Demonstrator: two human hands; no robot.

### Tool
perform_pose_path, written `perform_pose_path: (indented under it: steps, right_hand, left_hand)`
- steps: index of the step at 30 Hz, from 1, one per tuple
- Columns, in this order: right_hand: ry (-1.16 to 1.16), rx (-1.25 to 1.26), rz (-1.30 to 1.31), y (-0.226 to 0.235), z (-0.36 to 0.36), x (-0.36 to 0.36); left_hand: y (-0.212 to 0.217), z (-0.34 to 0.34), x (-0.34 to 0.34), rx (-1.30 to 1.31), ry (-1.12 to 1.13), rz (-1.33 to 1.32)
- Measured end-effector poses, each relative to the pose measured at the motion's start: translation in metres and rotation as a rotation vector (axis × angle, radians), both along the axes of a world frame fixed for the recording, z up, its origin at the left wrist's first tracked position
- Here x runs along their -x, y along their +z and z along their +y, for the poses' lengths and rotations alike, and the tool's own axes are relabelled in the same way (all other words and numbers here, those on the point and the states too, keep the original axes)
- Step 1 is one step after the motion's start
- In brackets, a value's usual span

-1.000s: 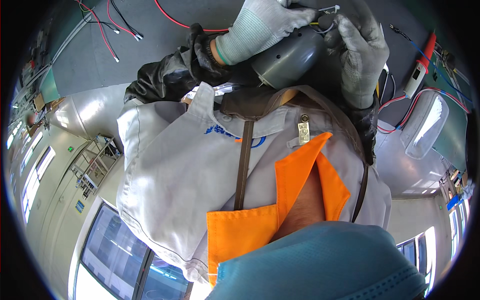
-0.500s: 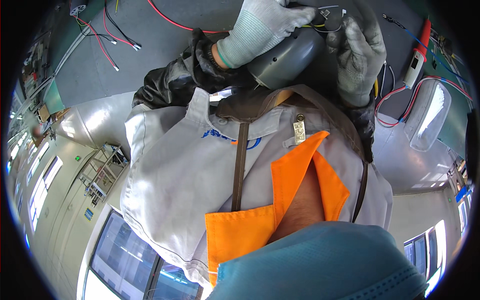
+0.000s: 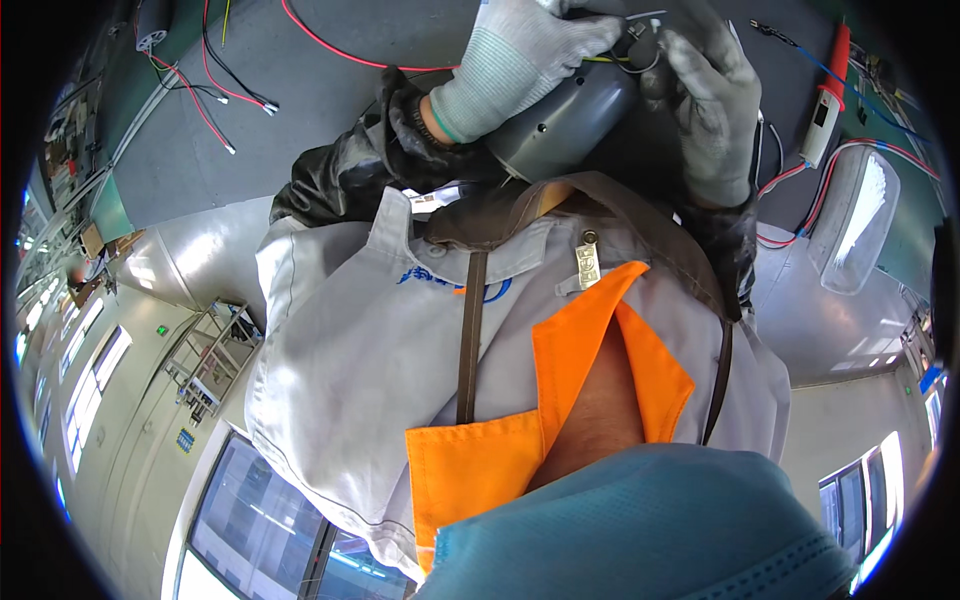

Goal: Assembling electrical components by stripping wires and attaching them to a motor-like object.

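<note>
The gray cylindrical housing point(image 3: 565, 130) is right in front of your chest, at the near side of the dark gray worktop point(image 3: 330, 120), tilted in your view and with small dark holes in its side. Your gloved left hand point(image 3: 535, 65) is just above and to the left of the housing, its fingers bent toward the thumb beside a yellow wire point(image 3: 603, 59) at the housing's upper end; the glove hides what lies between them, so I cannot tell whether they pinch anything. Your gloved right hand point(image 3: 715, 125) stands just to the right of the housing, its fingers partly curled and their tips near a thin gray lead point(image 3: 638, 71) that loops above the housing; I cannot tell whether they close on it. Left of the housing, a red cable point(image 3: 400, 68) curves across the worktop to your left wrist. Farther left of the housing lie red and black leads point(image 3: 204, 42) with pale connectors, and well to its upper left is a second gray cylinder point(image 3: 154, 15). Well to the right of the housing are a red-and-white handheld probe point(image 3: 826, 108) and a blue wire point(image 3: 818, 62); lower and farther right of it sits a clear plastic tray point(image 3: 840, 280) with something bright white inside. Below the housing your gray jacket point(image 3: 350, 330) shows its orange collar point(image 3: 575, 350).
</note>
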State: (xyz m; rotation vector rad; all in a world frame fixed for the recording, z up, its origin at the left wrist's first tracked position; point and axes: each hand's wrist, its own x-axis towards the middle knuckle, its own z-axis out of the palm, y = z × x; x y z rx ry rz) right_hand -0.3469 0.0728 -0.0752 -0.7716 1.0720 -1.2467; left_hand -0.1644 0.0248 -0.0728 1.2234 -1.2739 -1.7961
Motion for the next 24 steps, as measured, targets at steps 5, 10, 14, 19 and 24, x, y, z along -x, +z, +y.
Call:
perform_pose_path:
  steps: [5, 10, 14, 19, 24]
  right_hand:
    - [-0.194, 0.163, -0.077, -0.006, 0.002, -0.008]
    - [-0.078, -0.005, 0.007, 0.002, -0.004, -0.004]
    - [0.091, -0.123, 0.125, 0.020, -0.010, 0.014]
    - [0.039, -0.021, 0.360, 0.006, -0.005, 0.008]
    - [-0.035, 0.501, 1.141, 0.026, -0.002, 0.002]
  left_hand:
    - [-0.004, 0.000, 0.001, -0.026, 0.016, 0.104]
    - [0.004, -0.001, 0.000, 0.289, -0.034, -0.161]
    - [0.001, -0.002, 0.008, 0.461, -0.045, -0.234]
    - [0.010, 0.003, 0.012, 0.638, -0.057, -0.339]
    - [-0.005, 0.012, 0.002, 0.898, -0.038, -0.405]
